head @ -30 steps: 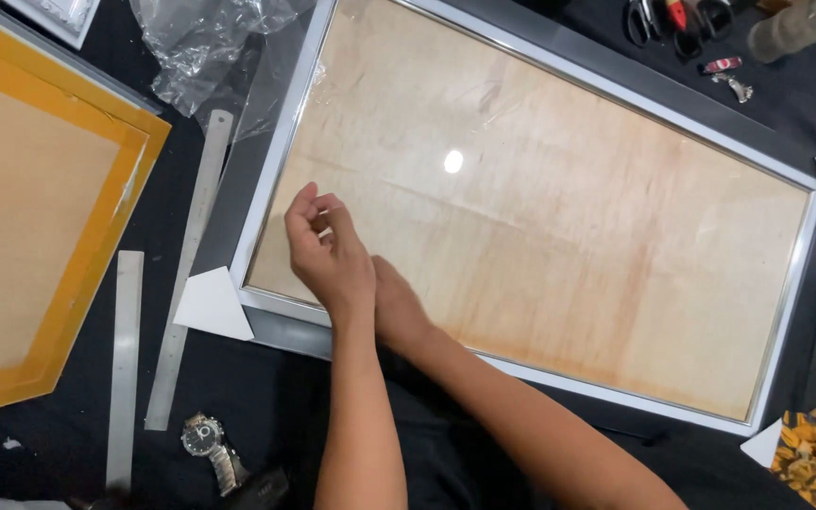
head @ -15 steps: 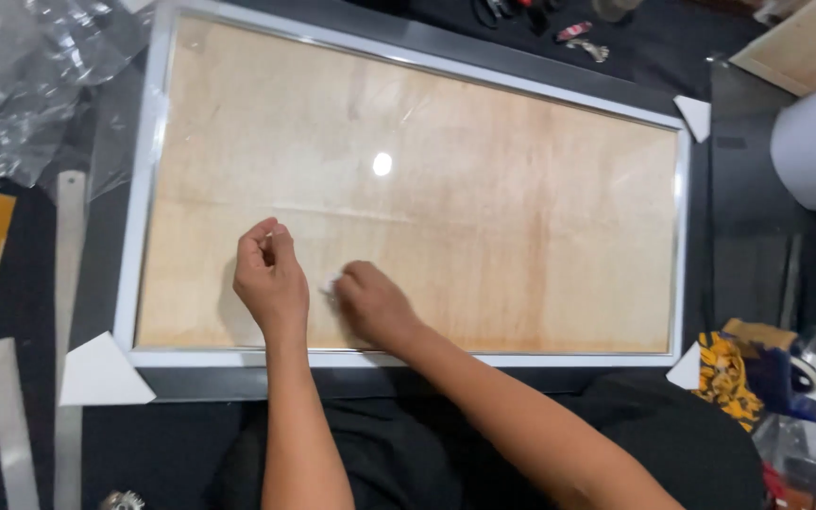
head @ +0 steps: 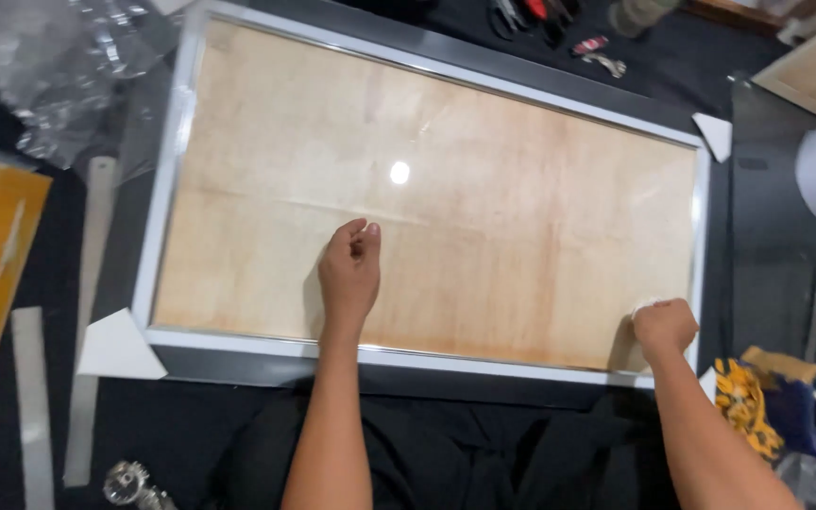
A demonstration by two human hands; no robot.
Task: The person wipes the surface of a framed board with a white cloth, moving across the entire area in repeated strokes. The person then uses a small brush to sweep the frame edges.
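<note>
Left hand rests mid-frame; right hand fisted at its corner

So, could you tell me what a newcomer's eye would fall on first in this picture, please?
First, the big glazed frame lying flat across the middle, its pale tan panel catching a bright spot of light. Next, the hands on the glass: the left hand rests loosely curled near the lower centre, and the right hand is fisted at the lower right corner, seemingly around something white. White cardboard corner protectors stand out against the dark surface.
</note>
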